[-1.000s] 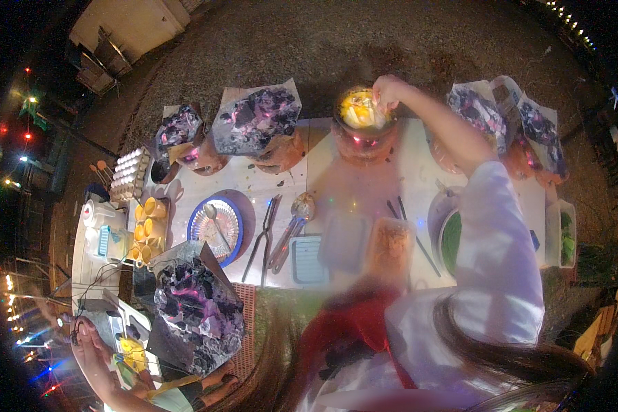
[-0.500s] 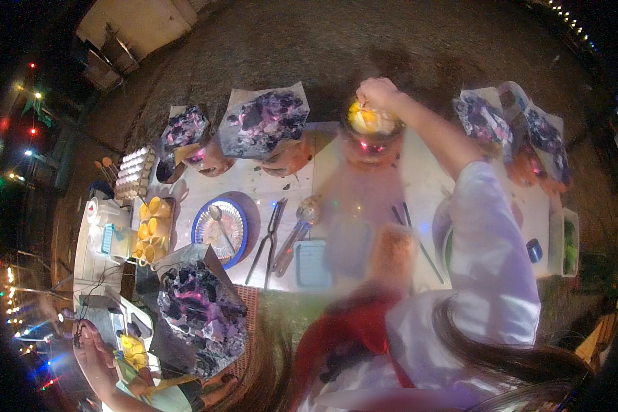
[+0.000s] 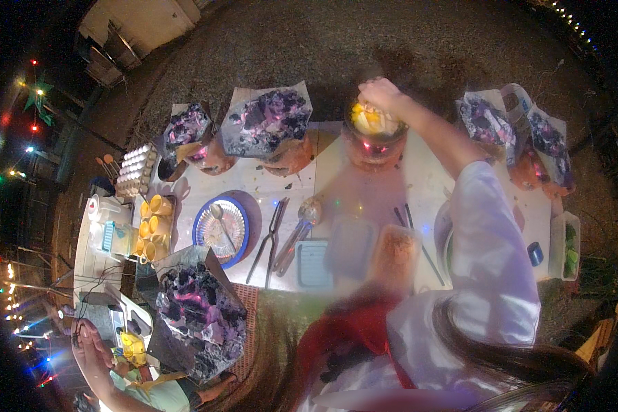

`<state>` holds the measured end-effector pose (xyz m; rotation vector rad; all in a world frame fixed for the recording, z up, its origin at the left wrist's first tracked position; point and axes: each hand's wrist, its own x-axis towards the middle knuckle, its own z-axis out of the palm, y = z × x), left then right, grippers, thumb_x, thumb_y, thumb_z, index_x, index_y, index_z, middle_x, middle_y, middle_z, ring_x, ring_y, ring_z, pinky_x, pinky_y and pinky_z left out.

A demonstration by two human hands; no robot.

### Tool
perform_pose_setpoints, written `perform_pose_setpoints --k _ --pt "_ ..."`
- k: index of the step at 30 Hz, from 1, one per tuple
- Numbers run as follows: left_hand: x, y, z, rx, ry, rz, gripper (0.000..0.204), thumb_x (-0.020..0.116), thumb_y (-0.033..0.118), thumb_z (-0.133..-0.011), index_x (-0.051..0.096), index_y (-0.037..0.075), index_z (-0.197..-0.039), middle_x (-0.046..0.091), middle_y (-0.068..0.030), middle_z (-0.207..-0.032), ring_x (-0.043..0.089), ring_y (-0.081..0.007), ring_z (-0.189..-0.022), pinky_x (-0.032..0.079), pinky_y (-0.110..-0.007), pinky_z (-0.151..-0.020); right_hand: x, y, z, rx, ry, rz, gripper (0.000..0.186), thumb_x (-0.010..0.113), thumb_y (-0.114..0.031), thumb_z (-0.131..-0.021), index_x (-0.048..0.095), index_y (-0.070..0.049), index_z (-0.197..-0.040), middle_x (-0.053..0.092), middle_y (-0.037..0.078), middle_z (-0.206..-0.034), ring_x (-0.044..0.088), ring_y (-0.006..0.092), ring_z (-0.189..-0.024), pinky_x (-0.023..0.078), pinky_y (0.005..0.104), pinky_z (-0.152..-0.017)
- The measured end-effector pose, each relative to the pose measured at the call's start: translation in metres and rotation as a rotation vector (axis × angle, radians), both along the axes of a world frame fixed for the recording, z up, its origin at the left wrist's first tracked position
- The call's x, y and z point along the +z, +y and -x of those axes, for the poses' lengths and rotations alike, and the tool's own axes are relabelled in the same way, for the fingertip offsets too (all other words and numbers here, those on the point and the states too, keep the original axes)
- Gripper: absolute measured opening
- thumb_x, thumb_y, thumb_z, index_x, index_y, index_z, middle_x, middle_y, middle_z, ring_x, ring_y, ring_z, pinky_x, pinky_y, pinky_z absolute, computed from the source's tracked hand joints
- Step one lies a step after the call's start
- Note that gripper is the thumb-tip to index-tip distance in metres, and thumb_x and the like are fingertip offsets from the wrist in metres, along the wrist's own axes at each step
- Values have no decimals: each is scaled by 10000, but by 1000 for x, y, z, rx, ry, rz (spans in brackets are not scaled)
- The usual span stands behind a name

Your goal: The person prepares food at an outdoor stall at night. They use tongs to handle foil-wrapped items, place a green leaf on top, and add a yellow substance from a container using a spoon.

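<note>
My right hand (image 3: 381, 95) reaches out on a straight arm over a round pan (image 3: 352, 130) on a clay charcoal stove (image 3: 372, 152). Its fingers are closed and point down at yellow and whitish food (image 3: 376, 122) in the pan; whatever they pinch is hidden. Glowing coals show below the pan. Off to the lower left, my left hand (image 3: 91, 350) is raised with its fingers stretched out, beside thin dark wires. Close to it hangs a yellow bundle (image 3: 133, 347). Fanned paper-lined coals (image 3: 200, 312) lie between that hand and the table.
On the white table (image 3: 292, 182) rest a blue-rimmed plate (image 3: 246, 226) with a spoon, tongs (image 3: 268, 240), a ladle (image 3: 309, 211), a light blue lid (image 3: 314, 264) and yellow cups (image 3: 159, 225). An egg tray (image 3: 136, 168) stands left. More charcoal stoves (image 3: 268, 123) line the far edge. A person's mint shirt (image 3: 158, 393) shows low left.
My right hand stays over the pan with a slight shift. More whitish food shows in the pan. My left hand's fingers have moved a little, and more of the mint-shirted person shows.
</note>
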<state>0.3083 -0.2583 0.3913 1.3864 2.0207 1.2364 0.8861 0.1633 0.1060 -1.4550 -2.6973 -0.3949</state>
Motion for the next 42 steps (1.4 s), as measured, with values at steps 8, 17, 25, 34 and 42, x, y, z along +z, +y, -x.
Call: perform_pose_setpoints --k 8,17,25,34,42 --pt "-1 -2 4 50 -16 -22 264 478 281 -908 495 38 -1012 424 25 -621 339 -14 -413 254 -146 -361 8 -11 -4 59 -78 -48 185 496 -203 -769 620 -92 -851 575 95 -1068 564 262 -988 452 392 -795" --pt "0 4 5 80 10 -13 294 487 283 -900 502 34 -1054 456 21 -670 366 -6 -478 275 -135 -405 54 -53 -8 -27 314 119 173 586 -244 -784 556 -87 -851 568 81 -818 600 226 -747 491 341 -629" --pt "4 20 18 95 28 3 325 496 286 -893 509 29 -1092 485 17 -713 390 0 -536 294 -125 -444 -19 -230 2 291 394 1448 432 738 -169 -618 595 14 -981 642 105 -875 610 216 -814 491 282 -693" --pt "1 21 -5 176 88 -96 306 501 308 -888 537 44 -1039 454 45 -655 329 10 -486 222 -143 -414 -186 -347 44 -137 97 504 129 612 -212 -618 658 -93 -639 627 90 -646 619 231 -647 462 411 -589" --pt "10 30 -17 -201 69 -17 202 463 281 -911 507 89 -864 367 66 -543 274 -7 -410 172 -165 -379 -187 -376 55 -153 98 391 162 559 -248 -590 563 -99 -525 603 117 -614 592 247 -600 426 406 -567"
